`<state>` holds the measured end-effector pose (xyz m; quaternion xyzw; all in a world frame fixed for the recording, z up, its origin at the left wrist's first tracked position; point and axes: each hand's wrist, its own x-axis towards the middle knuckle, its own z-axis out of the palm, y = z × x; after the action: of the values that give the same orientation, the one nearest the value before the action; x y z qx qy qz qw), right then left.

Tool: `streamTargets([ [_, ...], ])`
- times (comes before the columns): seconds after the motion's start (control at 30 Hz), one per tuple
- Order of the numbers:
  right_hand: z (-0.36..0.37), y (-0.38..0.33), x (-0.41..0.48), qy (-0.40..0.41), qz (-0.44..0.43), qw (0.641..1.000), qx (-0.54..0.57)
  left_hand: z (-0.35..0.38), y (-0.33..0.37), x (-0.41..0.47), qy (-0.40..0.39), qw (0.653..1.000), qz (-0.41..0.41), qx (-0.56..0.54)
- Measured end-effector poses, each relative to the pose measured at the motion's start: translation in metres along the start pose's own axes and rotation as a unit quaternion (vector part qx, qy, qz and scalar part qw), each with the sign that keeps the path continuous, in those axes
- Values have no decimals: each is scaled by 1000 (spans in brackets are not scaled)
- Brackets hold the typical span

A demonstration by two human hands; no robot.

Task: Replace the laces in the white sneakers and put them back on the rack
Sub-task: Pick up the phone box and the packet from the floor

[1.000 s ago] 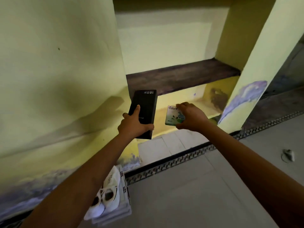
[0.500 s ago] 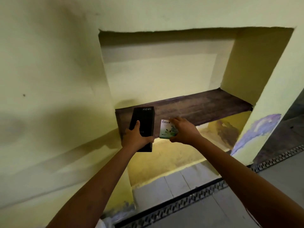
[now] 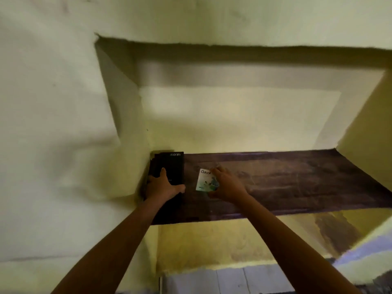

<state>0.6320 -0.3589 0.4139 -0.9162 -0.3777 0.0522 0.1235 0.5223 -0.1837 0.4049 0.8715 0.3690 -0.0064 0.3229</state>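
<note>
Dark wood, scuffed and dusty: a plank shelf [image 3: 297, 181] set in a pale yellow wall niche [image 3: 244, 115] fills the head view. The person's left hand [image 3: 163, 187] grips a black box [image 3: 172, 166] lying at the shelf's left end, hard against the niche's side wall. The thumb hooks its near right corner and one finger is laid along the top.

The right hand [image 3: 228, 185] pinches a small white-and-green Odonil packet [image 3: 204, 181] by its right edge, just beside the box but apart from it. Whether the packet rests on the plank or hangs just above it cannot be told.

The white sneakers and their laces are nowhere in the frame. This looks like shelf-side housekeeping, with small items being placed on the plank. It is not lacing work, and how far the re-lacing stands cannot be judged from here. The next move would call for letting go of both items squarely on the wood, then turning to find the shoes — wherever they lie.
</note>
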Motion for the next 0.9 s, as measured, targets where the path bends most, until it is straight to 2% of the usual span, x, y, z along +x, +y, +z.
streamTargets([
  [0.3,15,12,96,-43,-83,996,-12,4,5,36,54,996,-65,38],
  [0.5,26,14,128,-74,-94,993,-9,14,7,41,88,989,-44,112],
  [0.6,32,10,139,-81,-98,992,-2,16,8,44,110,983,9,144],
  [0.77,35,5,154,-82,-106,991,14,5,1,49,2,993,68,95],
  [0.9,36,2,164,-74,-119,990,19,-8,-1,50,-66,981,93,157],
])
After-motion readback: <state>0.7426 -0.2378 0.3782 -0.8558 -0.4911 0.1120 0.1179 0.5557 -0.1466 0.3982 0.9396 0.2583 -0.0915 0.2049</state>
